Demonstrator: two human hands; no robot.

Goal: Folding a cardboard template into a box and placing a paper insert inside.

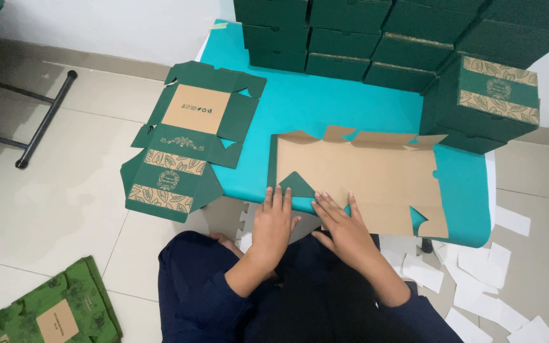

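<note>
Nearest, dark blue trousers (223, 298) and sleeves at the bottom edge. Just above, left hand (273, 223) and right hand (344, 230) side by side, both spread flat, palms down, fingers extended, gripping nothing, pressing on the near edge of an unfolded box blank (363, 174). Blank lying brown side up on the teal worktop (325, 105), near flap folded over to show a dark green triangle between the fingertips, far flaps slightly raised. To the right on the floor, scattered white paper slips (484, 279). At lower left on the floor, a stack of lighter green flat blanks (52, 311). Further left on the worktop's corner, a second flat blank (189, 140), green printed side up with a leaf pattern, overhanging the edge. Beyond, at the far right, an assembled green box (497, 95) with leaf bands. Farthest, against the white wall, rows of stacked dark green boxes (351, 38). Off to the far left, a black metal frame leg (46, 117) on pale floor tiles.
</note>
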